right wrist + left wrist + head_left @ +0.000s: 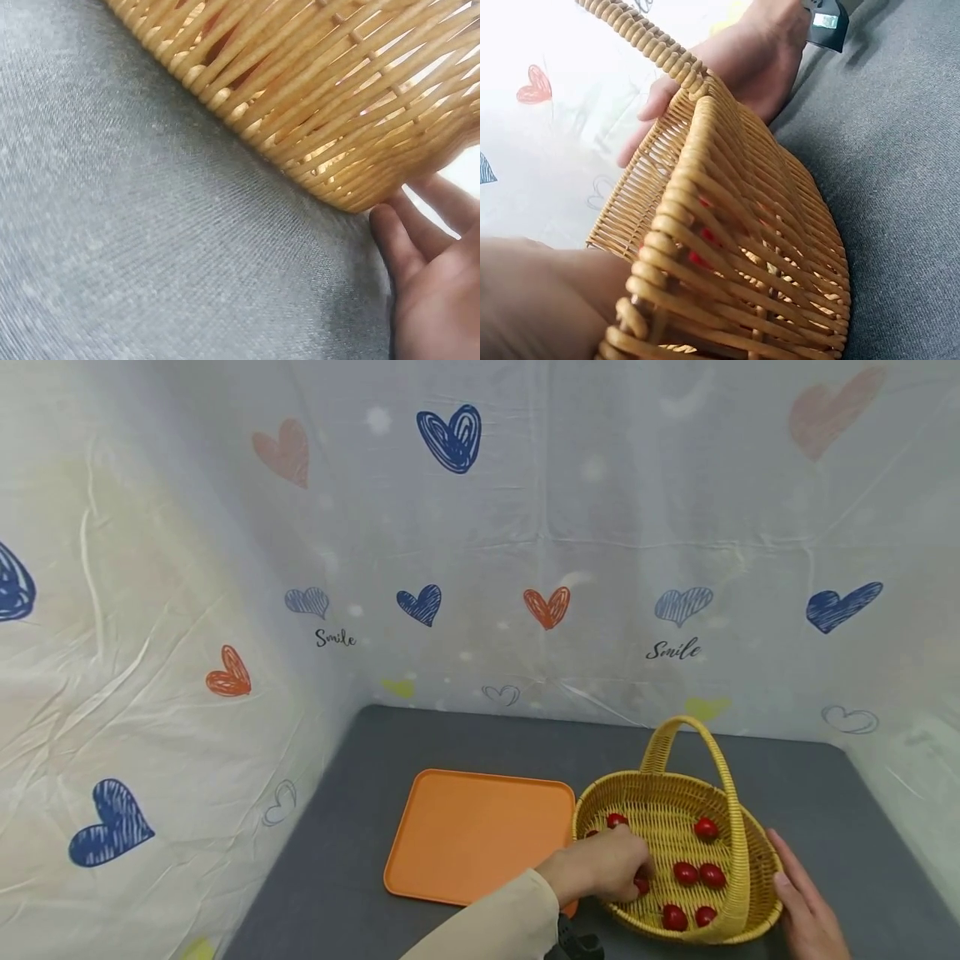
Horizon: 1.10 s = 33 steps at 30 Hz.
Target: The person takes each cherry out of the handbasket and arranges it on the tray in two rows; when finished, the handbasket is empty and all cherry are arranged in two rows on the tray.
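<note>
A yellow wicker basket (675,787) with a tall arched handle holds several shiny red cherries (686,872). My left hand (606,862) reaches down inside its left part, fingers bent around a cherry (642,886) that shows beside them; its fingertips are hidden. In the left wrist view, this hand (544,300) passes over the woven rim. My right hand (813,910) rests against the basket's right outer side, its fingers extended along the wall. The right wrist view shows that thumb and fingers (394,232) touching the wicker near the base.
An orange rectangular tray (480,835) lies left of the basket, right up against it. Both stand on a dark grey cloth-covered table (322,860). A white curtain printed with hearts (480,527) hangs behind and along the sides.
</note>
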### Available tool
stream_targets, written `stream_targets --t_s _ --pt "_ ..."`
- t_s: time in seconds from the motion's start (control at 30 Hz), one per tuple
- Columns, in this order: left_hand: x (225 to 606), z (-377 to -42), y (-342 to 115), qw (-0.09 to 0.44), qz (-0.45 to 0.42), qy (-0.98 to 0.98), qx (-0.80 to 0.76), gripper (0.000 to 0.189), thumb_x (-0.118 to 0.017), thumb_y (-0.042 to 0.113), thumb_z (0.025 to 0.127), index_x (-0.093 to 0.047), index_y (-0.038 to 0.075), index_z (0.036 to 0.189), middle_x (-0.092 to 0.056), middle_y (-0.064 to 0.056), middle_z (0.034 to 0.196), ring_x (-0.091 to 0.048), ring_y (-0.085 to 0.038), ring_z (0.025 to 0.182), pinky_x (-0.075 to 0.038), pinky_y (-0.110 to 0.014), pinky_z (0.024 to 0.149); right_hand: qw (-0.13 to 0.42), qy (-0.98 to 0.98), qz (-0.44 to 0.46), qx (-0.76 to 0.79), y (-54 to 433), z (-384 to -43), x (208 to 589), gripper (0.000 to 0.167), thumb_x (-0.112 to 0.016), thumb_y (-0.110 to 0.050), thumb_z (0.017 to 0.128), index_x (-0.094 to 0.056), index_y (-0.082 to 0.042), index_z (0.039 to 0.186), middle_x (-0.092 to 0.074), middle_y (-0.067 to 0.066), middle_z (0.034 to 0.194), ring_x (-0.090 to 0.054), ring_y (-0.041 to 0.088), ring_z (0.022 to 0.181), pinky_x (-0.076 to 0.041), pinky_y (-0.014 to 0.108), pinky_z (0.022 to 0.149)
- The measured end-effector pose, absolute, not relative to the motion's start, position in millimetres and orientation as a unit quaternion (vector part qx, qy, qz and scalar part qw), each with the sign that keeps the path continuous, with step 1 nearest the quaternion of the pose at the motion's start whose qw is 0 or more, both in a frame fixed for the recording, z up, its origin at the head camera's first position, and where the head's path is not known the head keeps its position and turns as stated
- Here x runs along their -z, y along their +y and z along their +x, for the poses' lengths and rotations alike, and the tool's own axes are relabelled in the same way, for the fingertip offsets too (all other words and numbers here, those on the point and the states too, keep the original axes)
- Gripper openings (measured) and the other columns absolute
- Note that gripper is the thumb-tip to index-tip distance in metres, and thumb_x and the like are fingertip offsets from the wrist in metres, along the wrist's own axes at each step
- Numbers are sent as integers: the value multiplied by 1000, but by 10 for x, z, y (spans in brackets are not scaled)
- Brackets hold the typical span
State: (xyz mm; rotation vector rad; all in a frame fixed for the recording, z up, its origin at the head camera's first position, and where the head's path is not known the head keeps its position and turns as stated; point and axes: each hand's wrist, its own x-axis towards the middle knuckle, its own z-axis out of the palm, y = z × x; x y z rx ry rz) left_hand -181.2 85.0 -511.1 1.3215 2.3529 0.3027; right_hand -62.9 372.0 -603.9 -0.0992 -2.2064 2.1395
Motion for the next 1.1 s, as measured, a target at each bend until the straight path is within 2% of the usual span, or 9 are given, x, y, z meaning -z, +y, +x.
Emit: stream_targets --t_s 0.13,0.27,0.37,0.5,0.63,0.73,0.9,1.03,1.1 --pt "5129 -1825 829 189 487 845 -118 17 -77 20 104 -85 28 117 -76 20 99 -61 8 72 -46 -8 64 33 -702 -24 -711 3722 -640 6042 61 -29 -28 123 -2 -31 177 -13 -37 169 -26 -36 135 -23 -3 109" --pt "5133 -1838 788 168 492 842 -143 25 -76 24 105 -82 27 129 -79 19 114 -64 14 82 -49 -4 71 24 -708 -34 -705 3720 -653 6037 62 -30 -31 123 -1 -31 177 -11 -37 169 -25 -36 135 -25 -2 108" --pt "5111 -1836 744 153 501 834 -174 27 -75 24 106 -81 25 133 -80 17 117 -63 16 83 -49 -3 73 5 -715 -61 -696 3731 -658 6026 63 -31 -37 122 0 -36 177 -9 -40 167 -23 -38 132 -25 -3 107" --pt "5042 -1821 660 130 512 819 -222 26 -74 22 106 -81 21 131 -80 14 116 -61 18 83 -48 -1 75 -6 -716 -71 -695 3759 -659 6028 63 -32 -38 122 0 -37 176 -7 -40 166 -27 -39 128 -34 -2 99" --pt "4917 -1812 529 111 505 817 -255 28 -74 23 106 -80 20 133 -79 13 122 -65 16 94 -49 -1 80 -10 -714 -68 -696 3779 -652 6041 63 -31 -37 122 1 -38 176 -5 -40 166 -26 -37 129 -35 -2 88" --pt "4814 -1812 399 93 494 823 -265 30 -75 24 107 -79 22 136 -78 12 128 -67 12 102 -49 -2 81 -17 -713 -77 -696 3778 -648 6035 63 -31 -40 122 1 -40 176 -4 -42 165 -19 -37 133 -35 -1 92" --pt "4706 -1827 94 91 444 837 -307 34 -73 20 107 -75 20 141 -78 9 129 -66 10 100 -52 -7 80 -25 -714 -88 -694 3748 -647 6016 63 -30 -42 121 3 -41 175 -1 -42 164 -7 -30 145 -32 -1 97" --pt "4626 -1859 -220 80 403 847 -337 31 -73 18 108 -74 18 139 -77 8 125 -69 5 104 -57 -14 88 -24 -719 -99 -687 3730 -647 6006 64 -31 -44 121 2 -41 175 -1 -43 163 6 -19 154 -27 -2 104" --pt "4591 -1886 -383 67 387 853 -344 29 -74 16 107 -75 18 136 -77 6 125 -70 2 106 -58 -16 92 -24 -719 -100 -688 3732 -645 6006 64 -31 -44 121 3 -41 175 -1 -44 163 7 -19 154 -23 -3 106"
